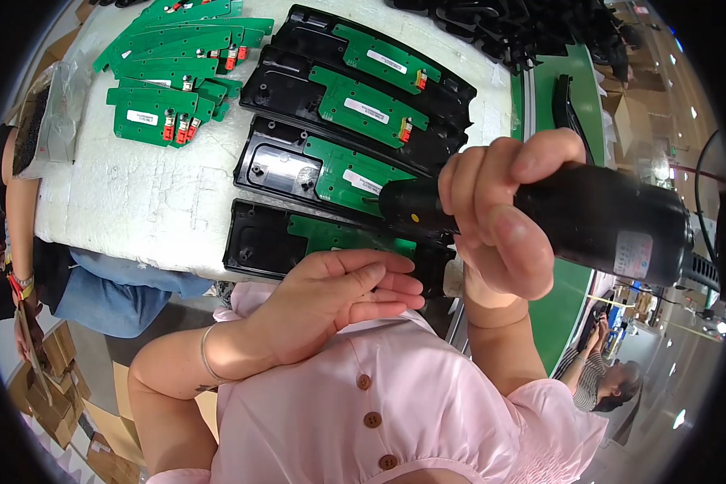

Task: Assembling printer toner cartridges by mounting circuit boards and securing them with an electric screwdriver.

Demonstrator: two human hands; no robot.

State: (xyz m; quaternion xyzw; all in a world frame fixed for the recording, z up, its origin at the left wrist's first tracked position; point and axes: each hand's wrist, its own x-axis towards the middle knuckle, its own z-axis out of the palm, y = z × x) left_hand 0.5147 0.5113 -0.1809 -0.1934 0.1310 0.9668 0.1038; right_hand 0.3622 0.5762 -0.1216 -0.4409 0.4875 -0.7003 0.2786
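My right hand (500, 214) is wrapped round a black electric screwdriver (605, 218), held nearly level with its tip to the left. The tip end is over the green circuit board (335, 173) in the third black plastic housing (278, 165); whether it touches a screw I cannot tell. My left hand (323, 294) is palm up and loosely cupped, fingers apart, in front of the nearest housing (254, 234). Its thumb hides part of the palm, and no held thing shows. That nearest housing also carries a green board (323, 234), partly covered by my fingers.
Two more housings with boards (371, 105) lie farther back. Loose green boards with red connectors (157, 113) are piled at far left on the white foam surface (161, 202). Black parts (508, 28) are heaped at the back right, beside a green surface (569, 310). Another person's arm (22, 210) is at left.
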